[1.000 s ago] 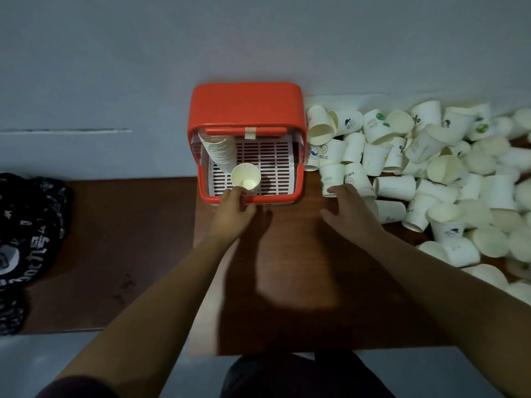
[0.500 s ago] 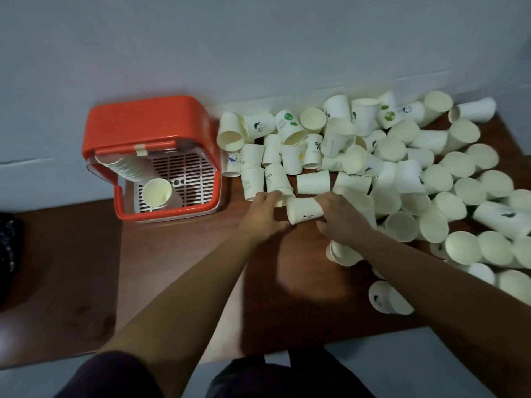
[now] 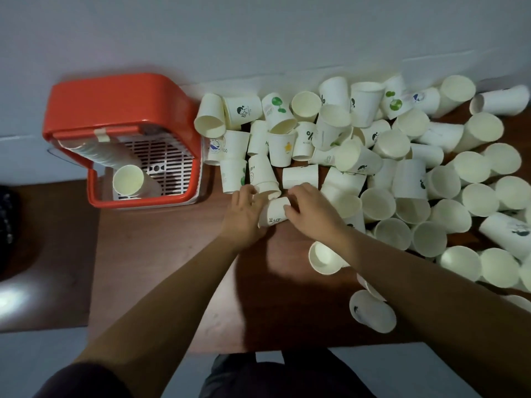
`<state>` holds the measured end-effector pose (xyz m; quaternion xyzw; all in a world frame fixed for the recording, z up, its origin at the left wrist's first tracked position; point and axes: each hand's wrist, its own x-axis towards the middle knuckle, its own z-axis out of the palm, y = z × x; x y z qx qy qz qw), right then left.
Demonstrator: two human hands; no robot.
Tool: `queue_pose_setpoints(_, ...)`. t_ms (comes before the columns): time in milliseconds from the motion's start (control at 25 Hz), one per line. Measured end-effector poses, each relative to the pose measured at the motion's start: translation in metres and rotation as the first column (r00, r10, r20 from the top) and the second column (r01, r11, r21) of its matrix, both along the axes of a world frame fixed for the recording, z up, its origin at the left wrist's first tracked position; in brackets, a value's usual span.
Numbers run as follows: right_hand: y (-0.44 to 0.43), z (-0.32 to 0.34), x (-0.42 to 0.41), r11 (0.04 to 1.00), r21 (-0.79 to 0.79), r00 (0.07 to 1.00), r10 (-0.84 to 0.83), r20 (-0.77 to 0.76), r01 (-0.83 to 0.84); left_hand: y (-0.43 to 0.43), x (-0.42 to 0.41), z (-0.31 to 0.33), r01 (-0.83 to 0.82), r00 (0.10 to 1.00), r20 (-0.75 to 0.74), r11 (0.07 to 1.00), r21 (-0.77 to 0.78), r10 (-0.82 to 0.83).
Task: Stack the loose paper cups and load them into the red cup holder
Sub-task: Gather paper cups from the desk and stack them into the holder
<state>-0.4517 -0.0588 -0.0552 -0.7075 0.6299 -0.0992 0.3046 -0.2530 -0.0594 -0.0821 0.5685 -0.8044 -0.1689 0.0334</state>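
Observation:
The red cup holder (image 3: 115,99) stands at the left against the wall, with a long stack of paper cups (image 3: 128,179) lying inside on its white grille. A heap of loose white paper cups (image 3: 402,179) covers the right part of the brown table. Both hands meet at the heap's left edge on one paper cup (image 3: 273,215) that lies on its side, printed side up. My left hand (image 3: 244,216) closes on its left end and my right hand (image 3: 309,211) grips its right end. The left fingertips also touch a standing cup (image 3: 263,175).
The brown table (image 3: 161,254) has bare wood between the holder and me. Two cups (image 3: 370,311) lie near the front edge under my right forearm. A dark cloth (image 3: 7,222) sits at the far left. A grey wall (image 3: 258,33) runs behind everything.
The left hand left the stack in the holder and crossed right to the heap. The right hand picked a cup out; both hands now hold it. The view swung right.

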Motion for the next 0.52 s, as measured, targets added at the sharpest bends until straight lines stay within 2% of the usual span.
queue_pose_setpoints(80,-0.019,0.005,0.014,0.992,0.046,0.993,-0.118,0.011,0.117,0.01,0.023,0.007,-0.062,0.998,-0.01,0.998,0.028,0.062)
queue_pose_setpoints(200,-0.038,0.003,0.046,0.966,0.16,0.978,-0.208,0.018,0.202,0.023,0.066,0.02,-0.209,0.948,-0.182,0.941,0.267,0.262)
queue_pose_setpoints(280,-0.044,-0.006,0.066,0.931,0.24,0.955,-0.293,0.046,0.274,0.03,0.093,0.027,-0.25,0.915,-0.208,0.89,0.381,0.346)
queue_pose_setpoints(400,-0.047,-0.014,0.091,0.848,0.349,0.893,-0.446,0.065,0.398,0.037,0.125,0.036,-0.308,0.877,-0.242,0.872,0.381,0.415)
queue_pose_setpoints(520,-0.048,-0.014,0.104,0.801,0.416,0.861,-0.503,0.079,0.43,0.039,0.149,0.039,-0.369,0.824,-0.29,0.85,0.377,0.486)
